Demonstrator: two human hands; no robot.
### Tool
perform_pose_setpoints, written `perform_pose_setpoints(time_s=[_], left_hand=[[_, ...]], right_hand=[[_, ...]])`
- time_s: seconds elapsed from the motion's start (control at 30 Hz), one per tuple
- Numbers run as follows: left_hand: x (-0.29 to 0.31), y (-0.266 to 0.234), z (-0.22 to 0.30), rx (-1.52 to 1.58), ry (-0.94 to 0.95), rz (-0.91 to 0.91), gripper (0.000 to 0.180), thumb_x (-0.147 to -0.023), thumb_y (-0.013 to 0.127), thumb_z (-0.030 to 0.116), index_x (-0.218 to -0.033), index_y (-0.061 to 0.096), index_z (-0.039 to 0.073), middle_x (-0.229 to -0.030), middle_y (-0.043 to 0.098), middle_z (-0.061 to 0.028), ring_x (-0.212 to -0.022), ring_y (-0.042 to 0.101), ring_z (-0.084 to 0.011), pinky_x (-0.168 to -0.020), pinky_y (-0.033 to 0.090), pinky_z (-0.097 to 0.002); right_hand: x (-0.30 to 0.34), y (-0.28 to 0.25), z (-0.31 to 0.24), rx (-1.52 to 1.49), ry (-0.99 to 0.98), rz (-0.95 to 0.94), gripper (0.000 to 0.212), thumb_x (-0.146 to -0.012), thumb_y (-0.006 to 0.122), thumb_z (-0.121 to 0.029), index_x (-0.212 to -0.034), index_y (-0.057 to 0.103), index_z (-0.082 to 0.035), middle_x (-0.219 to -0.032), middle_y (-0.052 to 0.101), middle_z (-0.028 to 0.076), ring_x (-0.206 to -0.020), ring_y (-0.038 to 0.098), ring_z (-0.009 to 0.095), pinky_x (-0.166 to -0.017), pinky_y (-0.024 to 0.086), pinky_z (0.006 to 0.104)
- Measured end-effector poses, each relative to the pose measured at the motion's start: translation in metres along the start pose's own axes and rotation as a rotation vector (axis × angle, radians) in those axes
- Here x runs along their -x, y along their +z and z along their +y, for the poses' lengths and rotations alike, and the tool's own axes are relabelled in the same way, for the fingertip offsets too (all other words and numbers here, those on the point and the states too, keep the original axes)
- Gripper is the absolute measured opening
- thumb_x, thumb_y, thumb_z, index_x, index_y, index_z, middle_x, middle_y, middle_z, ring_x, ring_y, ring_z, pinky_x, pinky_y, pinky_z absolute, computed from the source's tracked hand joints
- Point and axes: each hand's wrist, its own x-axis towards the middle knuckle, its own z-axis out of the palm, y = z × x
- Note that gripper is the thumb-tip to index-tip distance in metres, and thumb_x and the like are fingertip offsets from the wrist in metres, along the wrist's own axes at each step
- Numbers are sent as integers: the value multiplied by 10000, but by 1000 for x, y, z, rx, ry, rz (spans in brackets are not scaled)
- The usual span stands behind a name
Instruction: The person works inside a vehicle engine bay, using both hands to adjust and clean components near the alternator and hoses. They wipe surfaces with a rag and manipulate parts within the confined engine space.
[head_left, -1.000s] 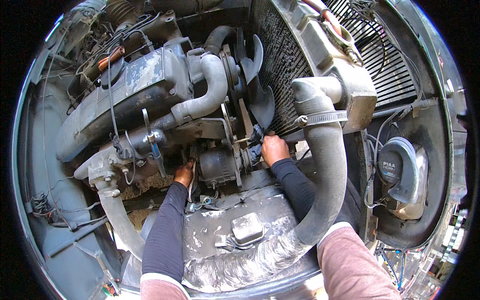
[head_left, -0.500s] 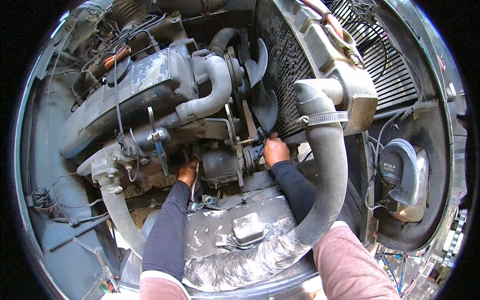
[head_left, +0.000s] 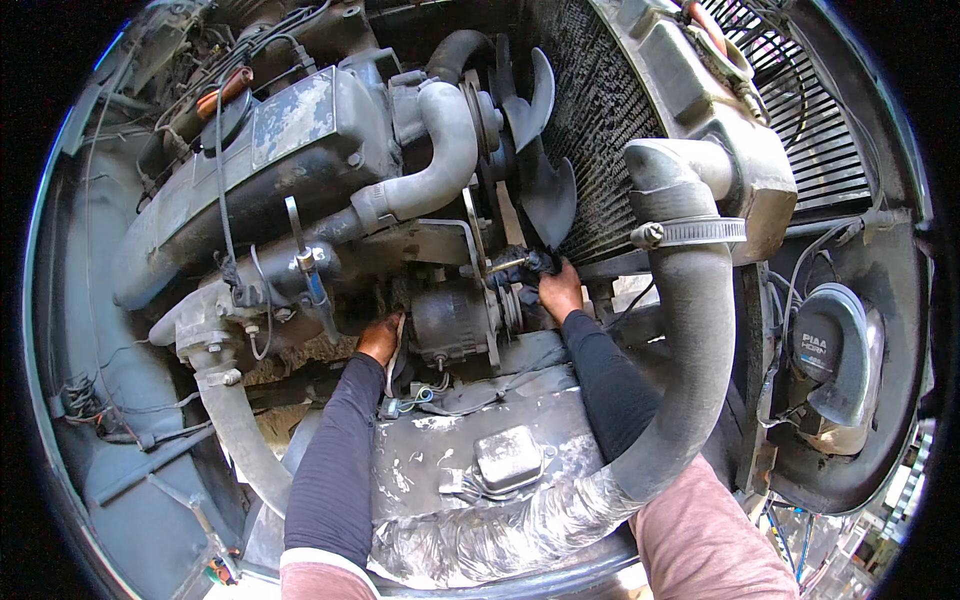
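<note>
Deep in the engine bay, my left hand (head_left: 379,339) is at the left end of the alternator (head_left: 447,322). Its fingertips are out of sight, and a narrow pale strip (head_left: 399,345) hangs beside them. My right hand (head_left: 561,291) is closed on a dark crumpled cloth (head_left: 541,263), right of the alternator pulley (head_left: 509,309) and just below the fan (head_left: 547,195). A thin metal bolt (head_left: 506,266) points toward the cloth. Part of my right forearm lies behind a thick grey hose (head_left: 690,330).
The radiator (head_left: 590,110) stands close behind the fan blades. A metal clamp (head_left: 695,232) rings the thick hose, whose lower stretch is wrapped in silvery foil (head_left: 500,540). Between my forearms lies a flat metal cover (head_left: 420,450) with a small box (head_left: 508,458). A horn (head_left: 830,350) sits far right.
The view has shifted slightly, so the engine parts sit a little differently in the picture. My right hand stays by the pulley with the dark cloth, and my left hand remains beside the alternator.
</note>
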Motion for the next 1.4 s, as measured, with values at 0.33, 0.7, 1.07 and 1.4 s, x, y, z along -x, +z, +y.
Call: perform_pose_setpoints(time_s=[0.33,0.7,1.07,1.4], left_hand=[[11,-9,18,-173,23,10,319,-946,435,209,-1124,639,41,-1148,615,-255,-1077,586,-410,-926,455,-446],[4,-8,3,-183,33,-6,371,-952,436,225,-1225,597,32,-1221,596,-244,-1138,573,-389,-965,445,-430],[3,-4,22,-159,-88,-94,442,-969,453,356,-1214,611,23,-1277,562,-254,-1178,542,-389,-994,414,-393],[19,-7,17,165,-95,64,422,-970,449,331,-1164,640,8,-1252,585,-243,-1158,547,-401,-998,411,-409]], right_hand=[[10,4,-12,84,-14,89,315,-778,539,-186,-1027,673,-47,-992,651,256,-968,607,436,-828,490,464],[74,-75,-87,507,-493,-232,280,-748,659,-246,-931,610,-40,-894,658,204,-882,633,390,-846,493,481],[35,-86,-49,390,-710,-450,505,-739,682,-175,-1170,532,41,-1192,547,292,-1092,554,422,-950,458,462],[12,-54,-88,263,-728,-697,674,-730,558,69,-1378,420,-56,-1384,442,231,-1250,464,400,-1049,422,402]])
